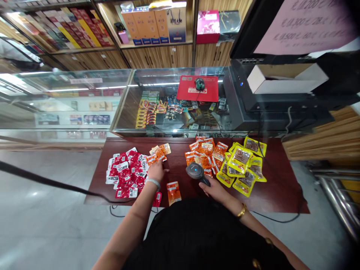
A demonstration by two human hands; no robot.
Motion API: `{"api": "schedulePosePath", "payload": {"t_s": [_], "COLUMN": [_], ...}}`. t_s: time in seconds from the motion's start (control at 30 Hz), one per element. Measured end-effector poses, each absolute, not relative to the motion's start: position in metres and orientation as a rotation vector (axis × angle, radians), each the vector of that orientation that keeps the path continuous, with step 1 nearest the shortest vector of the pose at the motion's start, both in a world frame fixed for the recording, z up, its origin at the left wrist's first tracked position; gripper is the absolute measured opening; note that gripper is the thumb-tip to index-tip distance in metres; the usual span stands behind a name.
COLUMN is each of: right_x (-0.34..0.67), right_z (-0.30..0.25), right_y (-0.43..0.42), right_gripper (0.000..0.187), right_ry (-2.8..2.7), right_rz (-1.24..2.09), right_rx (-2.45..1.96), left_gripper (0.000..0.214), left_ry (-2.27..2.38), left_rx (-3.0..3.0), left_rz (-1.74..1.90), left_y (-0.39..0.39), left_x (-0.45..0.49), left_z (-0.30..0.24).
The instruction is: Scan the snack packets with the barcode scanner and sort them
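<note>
My right hand (215, 189) is wrapped around the handle of a dark grey handheld barcode scanner (195, 171). The scanner's head, with a blue light on it, hangs beside a pile of orange snack packets (207, 161). My left hand (156, 171) reaches over the dark red tabletop, thumb apart from the fingers. Its fingertips are at a small group of orange and cream snack packets (159, 153). Left of it lies a heap of red-and-white packets (126, 173). A single orange packet (174, 192) rests near the front edge, between my hands.
Yellow snack packets (239, 159) are heaped on the table's right part. Behind the table stands a glass display counter (168, 133) with a red mouse pad (185, 90) and a mouse (200, 84). A white open box (277, 87) sits on dark equipment. A black cable (70, 189) crosses on the left.
</note>
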State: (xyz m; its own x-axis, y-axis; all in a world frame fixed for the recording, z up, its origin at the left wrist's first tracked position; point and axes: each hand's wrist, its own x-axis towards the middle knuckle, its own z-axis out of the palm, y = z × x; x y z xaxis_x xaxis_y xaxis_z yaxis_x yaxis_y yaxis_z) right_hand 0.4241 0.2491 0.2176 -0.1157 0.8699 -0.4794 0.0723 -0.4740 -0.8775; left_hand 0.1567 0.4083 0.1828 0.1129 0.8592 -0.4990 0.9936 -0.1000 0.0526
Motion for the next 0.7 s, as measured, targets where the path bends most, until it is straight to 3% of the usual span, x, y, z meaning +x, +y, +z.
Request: {"api": "schedulePosePath", "payload": {"t_s": [0.27,0.5,0.7], "right_x": [0.422,0.421,0.422], "right_z": [0.211,0.2,0.208], "right_y": [0.248,0.243,0.244], "right_gripper": [0.048,0.049,0.051], "right_ry": [-1.078,-1.073,-1.122], "right_rz": [1.662,1.683,1.627], "right_rx": [-1.553,-1.549,-1.547], "left_gripper": [0.065,0.037,0.022], "left_ry": [1.575,1.571,1.619], "left_rx": [2.215,1.907,1.307], "left_rz": [-0.552,-0.34,0.301], "left_y": [0.323,0.319,0.37], "left_x": [0.167,0.152,0.168], "left_z": [0.181,0.156,0.151]}}
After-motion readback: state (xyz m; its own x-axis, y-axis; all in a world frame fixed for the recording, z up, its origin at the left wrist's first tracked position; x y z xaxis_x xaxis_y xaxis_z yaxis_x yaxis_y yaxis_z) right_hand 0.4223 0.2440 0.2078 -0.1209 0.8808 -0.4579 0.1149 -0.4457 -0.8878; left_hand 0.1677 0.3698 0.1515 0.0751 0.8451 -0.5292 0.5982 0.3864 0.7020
